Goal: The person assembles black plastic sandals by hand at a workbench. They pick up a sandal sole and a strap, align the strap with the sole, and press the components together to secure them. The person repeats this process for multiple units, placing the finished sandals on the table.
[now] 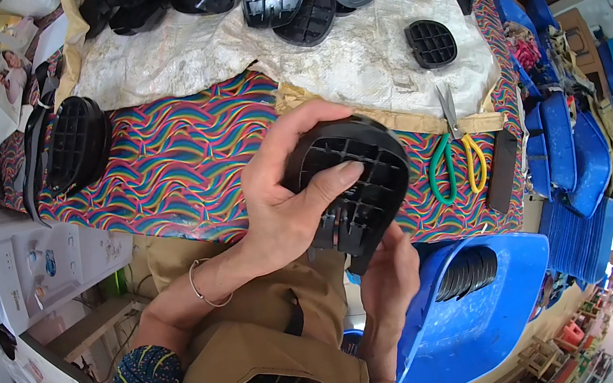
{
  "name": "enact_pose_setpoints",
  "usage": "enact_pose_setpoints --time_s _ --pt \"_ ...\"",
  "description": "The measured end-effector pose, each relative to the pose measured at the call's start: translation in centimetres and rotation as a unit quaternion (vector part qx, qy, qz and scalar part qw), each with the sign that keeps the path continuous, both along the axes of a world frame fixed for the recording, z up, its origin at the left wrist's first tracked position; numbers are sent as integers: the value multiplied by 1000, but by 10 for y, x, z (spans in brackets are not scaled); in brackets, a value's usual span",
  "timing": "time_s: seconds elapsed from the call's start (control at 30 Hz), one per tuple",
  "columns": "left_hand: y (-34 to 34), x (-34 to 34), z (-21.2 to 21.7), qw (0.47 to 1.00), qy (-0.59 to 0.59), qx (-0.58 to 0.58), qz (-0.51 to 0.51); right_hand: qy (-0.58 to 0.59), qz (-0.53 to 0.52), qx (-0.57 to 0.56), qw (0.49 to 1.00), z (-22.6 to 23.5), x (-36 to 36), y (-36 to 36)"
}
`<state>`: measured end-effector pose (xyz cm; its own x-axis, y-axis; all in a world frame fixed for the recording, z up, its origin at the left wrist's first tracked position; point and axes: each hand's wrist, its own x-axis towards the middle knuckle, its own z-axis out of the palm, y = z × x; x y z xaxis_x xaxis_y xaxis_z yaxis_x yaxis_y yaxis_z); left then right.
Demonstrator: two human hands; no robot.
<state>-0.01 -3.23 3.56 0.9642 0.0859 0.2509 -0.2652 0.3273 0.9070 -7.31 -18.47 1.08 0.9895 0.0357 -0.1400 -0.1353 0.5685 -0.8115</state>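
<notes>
Head view | left hand [285,211] grips black plastic heel-shaped piece with grid ribs [356,175], thumb across its grid, fingers curled over its top edge | right hand [386,279] closes on its lower end from below | piece is held above table with colourful wavy cloth [173,160] | green and yellow scissors [455,156] lie near, at right.

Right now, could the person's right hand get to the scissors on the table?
Probably yes, once freed. The right hand is supporting the black ribbed sole piece with the left hand; the scissors lie just beyond on the patterned table, with nothing between.
</notes>
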Motion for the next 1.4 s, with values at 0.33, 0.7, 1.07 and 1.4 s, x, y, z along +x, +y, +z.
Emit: enact_pose_setpoints --time_s 0.33,0.7,1.07,1.4 --pt "-5 -12 -8 995 -31 66 68 -33 -28 -496 867 7 9 16" --pt "-9 -15 -6 999 28 44 15 -123 -110 -507 846 7 23 8" --pt "-4 -8 0 986 86 63 -131 -148 -118 -527 828 23 35 -4" --pt "8 8 5 934 200 -80 -284 -161 -163 -506 832 20 34 3"
